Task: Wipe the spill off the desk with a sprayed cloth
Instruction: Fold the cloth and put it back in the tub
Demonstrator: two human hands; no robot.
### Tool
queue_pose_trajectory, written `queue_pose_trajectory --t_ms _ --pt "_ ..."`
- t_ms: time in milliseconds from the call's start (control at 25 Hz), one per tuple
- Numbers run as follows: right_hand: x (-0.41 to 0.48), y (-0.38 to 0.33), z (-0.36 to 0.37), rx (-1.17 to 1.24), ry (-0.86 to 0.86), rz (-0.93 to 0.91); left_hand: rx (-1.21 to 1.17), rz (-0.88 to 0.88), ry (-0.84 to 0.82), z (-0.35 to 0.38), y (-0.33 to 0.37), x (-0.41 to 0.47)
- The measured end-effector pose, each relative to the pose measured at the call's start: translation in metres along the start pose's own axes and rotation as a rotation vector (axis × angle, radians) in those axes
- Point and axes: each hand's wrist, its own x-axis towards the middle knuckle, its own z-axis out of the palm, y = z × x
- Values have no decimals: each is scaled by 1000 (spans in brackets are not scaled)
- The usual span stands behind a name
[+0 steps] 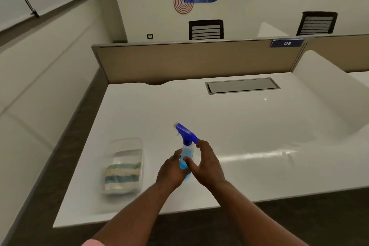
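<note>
A spray bottle (187,147) with a blue trigger head and pale blue liquid is held over the white desk (239,126), nozzle pointing up and left. My left hand (171,171) wraps the bottle's lower body from the left. My right hand (207,164) touches the bottle from the right, thumb across its front and fingers near the neck. To the left, a clear plastic box (123,166) holds folded cloths (122,175) striped blue, white and cream. A faint wet streak (265,153) glints on the desk to the right of the hands.
A beige partition (189,60) closes the desk's back edge, with a grey cable hatch (242,85) set into the top before it. A white side divider (329,90) rises on the right. Two black chairs (206,29) stand beyond the partition. Dark floor runs left of the desk.
</note>
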Motion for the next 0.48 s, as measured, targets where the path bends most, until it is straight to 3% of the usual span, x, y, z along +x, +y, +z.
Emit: queue_pose_trajectory --t_ms 200,480 --pt "26 8 7 103 -134 -85 -70 -62 83 2 2 2" --pt "57 6 15 67 -230 -168 -115 -140 120 -11 0 0"
